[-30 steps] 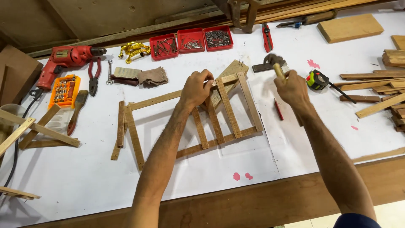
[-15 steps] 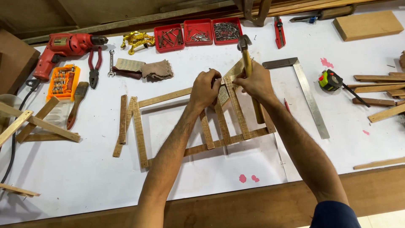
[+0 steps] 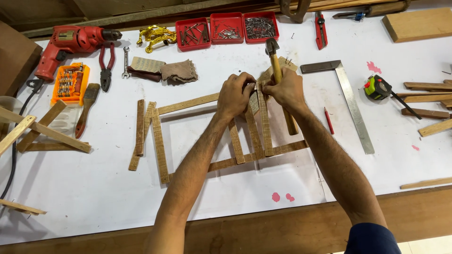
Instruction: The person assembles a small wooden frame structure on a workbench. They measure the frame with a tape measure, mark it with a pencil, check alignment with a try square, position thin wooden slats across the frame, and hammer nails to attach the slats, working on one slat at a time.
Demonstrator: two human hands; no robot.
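A wooden slat frame lies flat on the white-covered bench, with several upright slats in its right half. My left hand pinches the top end of those slats. Right beside it, my right hand grips a wooden-handled hammer at mid-handle, its metal head pointing away from me. The fingertips of that hand also touch the slat tops. Both hands meet at the frame's upper right corner; what they pinch between them is hidden.
Three red trays of nails and screws sit behind the hands. A red drill, pliers and an orange bit set lie at the left. A try square, red pencil, tape measure and wood strips lie at the right.
My right hand brought the hammer from the right side over to the frame's top corner. It now sits against my left hand, which stayed on the slats.
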